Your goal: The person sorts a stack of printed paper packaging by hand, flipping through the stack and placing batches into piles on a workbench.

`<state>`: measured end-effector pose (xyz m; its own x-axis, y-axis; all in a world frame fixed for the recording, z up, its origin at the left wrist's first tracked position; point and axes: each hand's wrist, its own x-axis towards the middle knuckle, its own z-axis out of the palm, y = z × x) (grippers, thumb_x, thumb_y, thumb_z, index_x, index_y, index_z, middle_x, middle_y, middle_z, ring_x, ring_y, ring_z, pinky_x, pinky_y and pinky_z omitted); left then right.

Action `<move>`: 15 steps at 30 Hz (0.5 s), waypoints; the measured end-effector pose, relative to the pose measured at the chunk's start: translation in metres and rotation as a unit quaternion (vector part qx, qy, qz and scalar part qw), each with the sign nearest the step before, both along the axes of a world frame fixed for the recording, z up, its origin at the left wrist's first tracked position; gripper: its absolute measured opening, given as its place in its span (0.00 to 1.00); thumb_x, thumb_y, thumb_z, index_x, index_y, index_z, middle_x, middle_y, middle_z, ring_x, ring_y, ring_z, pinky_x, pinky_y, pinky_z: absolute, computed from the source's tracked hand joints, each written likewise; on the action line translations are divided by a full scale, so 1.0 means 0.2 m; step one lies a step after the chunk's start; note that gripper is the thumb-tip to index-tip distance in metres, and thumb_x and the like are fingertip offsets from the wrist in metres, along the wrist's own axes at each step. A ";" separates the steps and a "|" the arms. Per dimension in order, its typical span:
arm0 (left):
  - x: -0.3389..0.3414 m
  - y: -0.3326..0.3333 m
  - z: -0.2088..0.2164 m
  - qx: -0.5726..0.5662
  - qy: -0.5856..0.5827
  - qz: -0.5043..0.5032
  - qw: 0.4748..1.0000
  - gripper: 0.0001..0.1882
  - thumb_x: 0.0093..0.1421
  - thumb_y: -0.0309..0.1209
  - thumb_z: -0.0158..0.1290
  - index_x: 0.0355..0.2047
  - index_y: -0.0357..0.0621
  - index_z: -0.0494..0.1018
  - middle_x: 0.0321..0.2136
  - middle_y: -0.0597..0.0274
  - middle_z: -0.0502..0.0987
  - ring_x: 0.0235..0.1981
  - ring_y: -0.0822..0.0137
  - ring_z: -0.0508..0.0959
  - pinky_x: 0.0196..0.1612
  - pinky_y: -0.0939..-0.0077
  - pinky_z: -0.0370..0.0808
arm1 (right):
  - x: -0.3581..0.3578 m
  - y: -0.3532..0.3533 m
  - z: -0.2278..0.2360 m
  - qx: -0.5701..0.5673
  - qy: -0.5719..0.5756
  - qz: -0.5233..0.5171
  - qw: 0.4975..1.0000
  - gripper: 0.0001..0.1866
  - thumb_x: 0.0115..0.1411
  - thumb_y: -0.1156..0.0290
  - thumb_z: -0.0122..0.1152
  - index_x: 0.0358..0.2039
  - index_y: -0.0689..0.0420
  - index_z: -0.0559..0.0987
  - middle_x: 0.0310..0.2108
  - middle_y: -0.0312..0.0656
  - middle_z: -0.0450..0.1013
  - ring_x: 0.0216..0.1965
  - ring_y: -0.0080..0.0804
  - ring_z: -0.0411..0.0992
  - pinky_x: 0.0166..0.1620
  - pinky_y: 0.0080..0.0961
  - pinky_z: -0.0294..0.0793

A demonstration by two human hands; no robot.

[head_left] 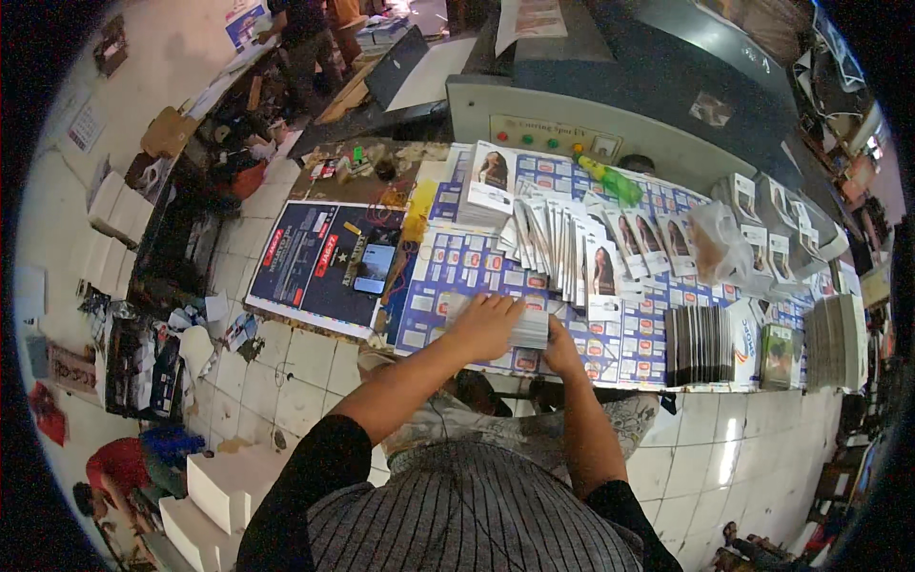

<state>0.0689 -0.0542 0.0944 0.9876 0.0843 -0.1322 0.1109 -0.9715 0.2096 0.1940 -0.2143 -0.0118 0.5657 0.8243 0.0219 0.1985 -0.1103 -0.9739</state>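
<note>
At the near edge of the table I hold a small stack of pale cards point(530, 330), its layered edges showing. My left hand point(489, 324) is closed over the top and left end of the stack. The fingers of my right hand point(562, 349) grip its right end, with the thumb side against the edges. Just beyond lies a fanned row of thin printed booklets or cards point(553, 234), each with a picture of a long-haired person. One printed card point(602, 276) lies face up to the right of the row.
A taller pile of printed cards point(490, 181) stands behind the row. Dark-edged bundles point(701, 345) and a thick stack point(835, 341) stand at right. Near a clear plastic bag point(720, 243) are wrapped packs. A green bottle point(621, 186), phone point(376, 267) and dark printed sheet point(315, 257) lie farther off.
</note>
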 end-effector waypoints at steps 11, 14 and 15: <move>-0.15 0.11 0.05 -0.537 -0.206 0.232 0.785 0.23 0.56 0.35 0.64 0.46 0.35 0.69 0.39 0.57 0.78 0.41 0.70 0.77 0.43 0.73 0.75 | -0.11 0.09 0.50 0.089 0.242 0.041 0.965 0.35 0.49 0.80 0.69 0.58 0.61 0.66 0.50 0.41 0.72 0.52 0.29 0.70 0.55 0.30 0.70; -0.15 0.13 -0.03 -0.531 -0.216 0.235 0.785 0.23 0.56 0.34 0.64 0.46 0.35 0.69 0.38 0.57 0.78 0.40 0.71 0.77 0.43 0.74 0.75 | -0.09 0.10 0.52 0.027 0.195 0.011 0.980 0.27 0.50 0.81 0.68 0.52 0.62 0.72 0.44 0.39 0.76 0.47 0.26 0.73 0.51 0.28 0.72; -0.15 0.13 -0.06 -0.540 -0.228 0.240 0.774 0.23 0.56 0.33 0.64 0.46 0.35 0.69 0.38 0.57 0.78 0.41 0.70 0.77 0.44 0.74 0.75 | -0.09 0.11 0.48 0.035 0.169 -0.002 0.985 0.25 0.51 0.81 0.68 0.50 0.62 0.73 0.43 0.40 0.76 0.45 0.26 0.73 0.49 0.27 0.73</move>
